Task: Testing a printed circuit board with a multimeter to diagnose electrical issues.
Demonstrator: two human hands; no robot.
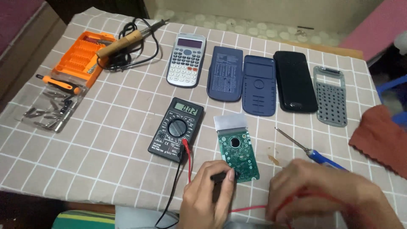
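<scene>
My left hand [207, 195] pinches a black probe tip [222, 176] against the lower left corner of a green circuit board [237, 152] with a silver display panel at its top. Blurred by motion, my right hand [313, 191] is closed around a red lead [250, 208] to the right of the board. A black multimeter [176, 129] with a lit display lies left of the board, red and black leads running from its bottom edge.
On the checked cloth lie a grey calculator [186, 59], two dark blue covers [224, 73] [258, 85], a black case [294, 80], a grey keypad frame [330, 95], a blue-handled screwdriver [309, 149], a soldering iron [123, 42], an orange bit set [80, 57] and a red cloth [379, 138].
</scene>
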